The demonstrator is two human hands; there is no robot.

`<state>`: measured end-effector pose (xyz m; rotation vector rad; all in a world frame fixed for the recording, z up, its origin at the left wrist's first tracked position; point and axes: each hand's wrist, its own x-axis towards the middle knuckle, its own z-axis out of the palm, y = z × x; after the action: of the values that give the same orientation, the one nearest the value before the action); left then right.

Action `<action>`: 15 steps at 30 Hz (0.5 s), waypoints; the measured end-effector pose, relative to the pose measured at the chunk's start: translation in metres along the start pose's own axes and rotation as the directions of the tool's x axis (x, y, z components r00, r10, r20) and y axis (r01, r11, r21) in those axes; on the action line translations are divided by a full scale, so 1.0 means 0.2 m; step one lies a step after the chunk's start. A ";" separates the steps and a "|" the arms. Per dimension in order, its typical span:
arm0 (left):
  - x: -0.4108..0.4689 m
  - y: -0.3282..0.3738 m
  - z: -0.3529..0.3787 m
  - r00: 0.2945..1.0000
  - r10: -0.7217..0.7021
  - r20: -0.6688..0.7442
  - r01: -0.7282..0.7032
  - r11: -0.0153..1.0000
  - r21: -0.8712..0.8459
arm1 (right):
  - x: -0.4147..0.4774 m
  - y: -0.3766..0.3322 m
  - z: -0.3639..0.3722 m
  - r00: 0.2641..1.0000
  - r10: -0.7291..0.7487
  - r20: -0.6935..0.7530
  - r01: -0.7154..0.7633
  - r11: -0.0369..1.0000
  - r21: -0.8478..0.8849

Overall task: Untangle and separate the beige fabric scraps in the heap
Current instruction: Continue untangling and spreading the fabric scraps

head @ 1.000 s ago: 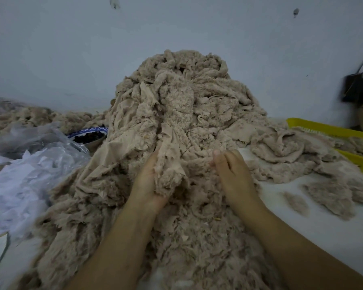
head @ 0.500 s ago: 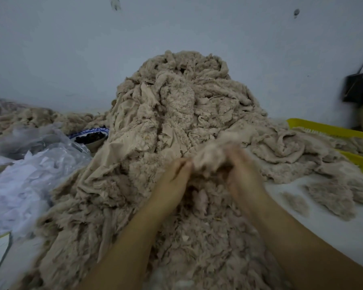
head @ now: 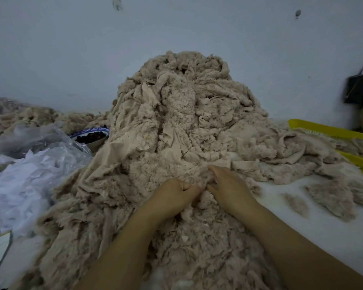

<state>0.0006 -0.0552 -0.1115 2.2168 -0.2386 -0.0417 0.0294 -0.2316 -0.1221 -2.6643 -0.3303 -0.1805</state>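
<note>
The beige fabric scraps (head: 176, 122) form 1 tall heap at the centre of the white table (head: 314, 218). The heap's peak stands against the pale wall (head: 71, 49) and its base spreads toward the person and to both sides. Both forearms reach in from the bottom edge, and the 2 hands meet close together on the near slope of the heap. The left hand (head: 172, 195) is curled into a fist with the thumb laid over the forefinger. Its fingers are closed on a fleecy clump of the scraps that bulges between the hands. The right hand (head: 228, 187) lies palm down just beside it, with the fingers (head: 215, 171) reaching forward and only slightly bent, their tips sunk in the fleece. Its thumb points toward the left hand. Whether the right hand holds any scrap cannot be told. To the right, 2 small loose tufts (head: 296, 204) lie apart from the heap on the table. Behind them, a yellow plastic basket (head: 323, 130) holds more beige fabric, and a black bag (head: 358, 88) hangs near the wall. To the left, a clear plastic bag of white scraps (head: 29, 168) touches the heap's edge. A blue-and-white bowl (head: 90, 136) with dark contents sits between that bag and the heap. A lower beige pile (head: 19, 116) lies further back on the left.
</note>
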 end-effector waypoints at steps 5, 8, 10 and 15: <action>0.03 -0.01 -0.01 0.978 0.056 -0.202 -0.015 0.980 0.197 | -0.01 -0.02 -0.02 0.984 -0.115 -0.136 0.132 0.984 0.120; 0.05 -0.02 -0.01 0.975 0.015 -0.220 0.048 0.959 0.279 | -0.03 -0.05 -0.01 0.951 -0.222 -0.217 0.278 0.920 0.275; 0.03 -0.01 -0.02 0.946 -0.010 -0.323 0.053 0.991 0.126 | -0.05 -0.07 -0.01 0.944 -0.228 -0.238 0.298 0.901 0.317; 0.00 0.07 -0.11 0.930 -0.335 -0.150 0.009 0.431 -0.902 | -0.05 -0.04 -0.05 0.973 -0.091 -0.212 0.171 0.901 0.400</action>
<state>0.0014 -0.0468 -0.0864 1.1057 0.1895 0.0615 0.0178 -0.2321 -0.1110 -2.1837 -0.4343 -0.3597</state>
